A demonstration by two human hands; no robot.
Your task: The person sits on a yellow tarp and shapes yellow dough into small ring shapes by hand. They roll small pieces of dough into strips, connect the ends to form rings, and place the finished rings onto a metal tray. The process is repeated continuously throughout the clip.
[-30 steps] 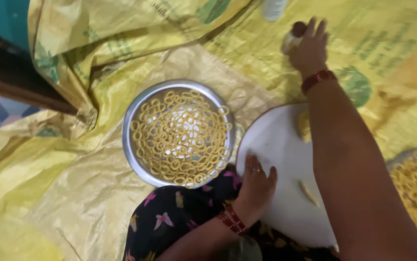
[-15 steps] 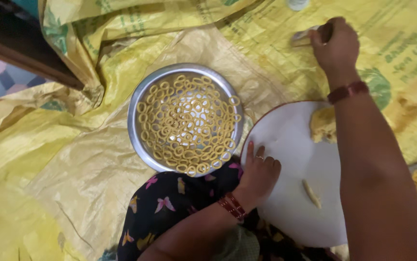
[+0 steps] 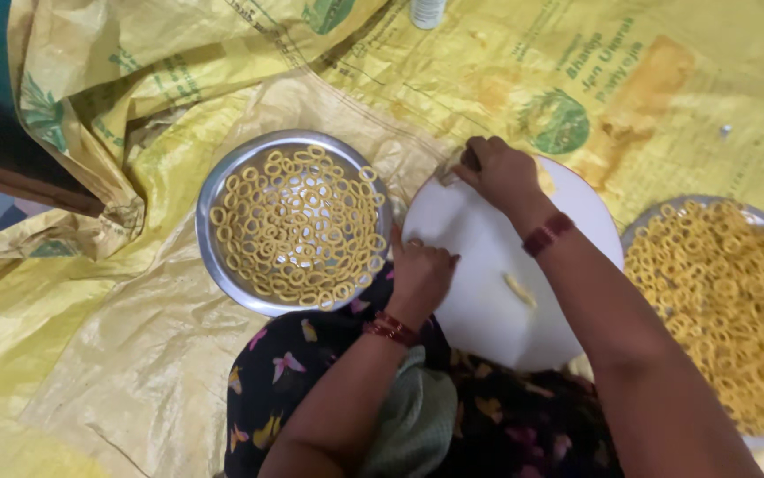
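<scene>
Round white plastic board [image 3: 488, 265], centre frame: stiff, light, best held at its rim; left hand [image 3: 419, 274] rests fingers curled there, right hand [image 3: 499, 173] pinches something small.

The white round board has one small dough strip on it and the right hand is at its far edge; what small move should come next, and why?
Probably bring the right hand, closed on a small object, down to the dough strip lying loose on the white board. The left hand already steadies the near edge, and the steel plate of rings sits beside it.
</scene>
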